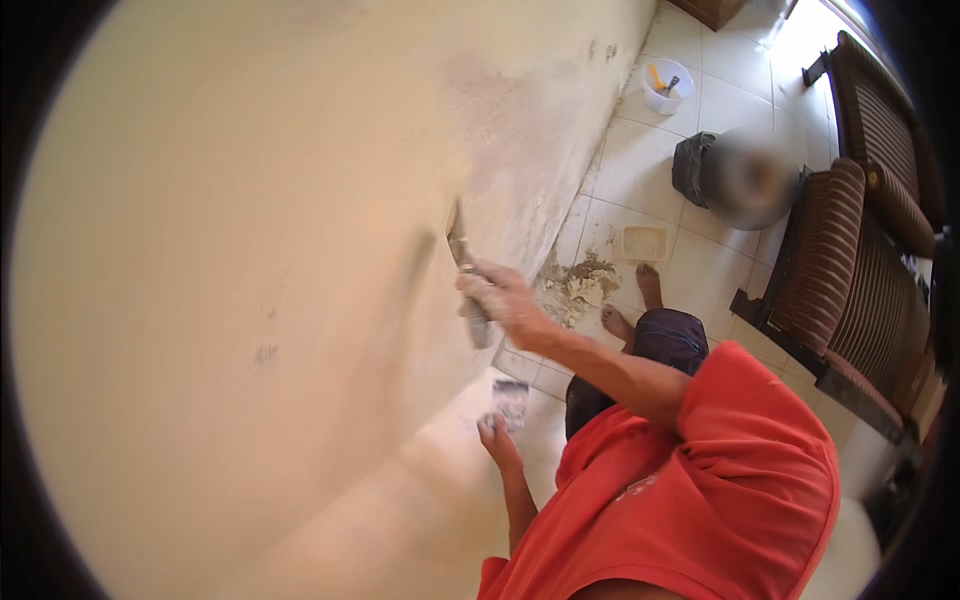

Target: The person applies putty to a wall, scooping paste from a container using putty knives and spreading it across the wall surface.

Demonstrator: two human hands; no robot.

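My right hand (503,302) is closed round the grey handle of a putty knife (457,232), held up against the pale wall (250,250). Its blade points upward and is seen nearly edge-on; whether it touches the wall I cannot tell. Beside it the wall has a rougher, greyish patch (505,125). Lower down, close to the foot of the wall, my left hand (497,436) grips a flat rectangular scraper (510,400) smeared with grey and white material. The fingers of this hand are partly hidden.
Crumbled plaster debris (585,285) lies on the tiles along the wall, near my bare feet and a shallow rectangular tray (645,243). Farther off stand a white bucket (667,88) with tools inside and a black bag (690,165). Brown striped seats (820,250) line the right side.
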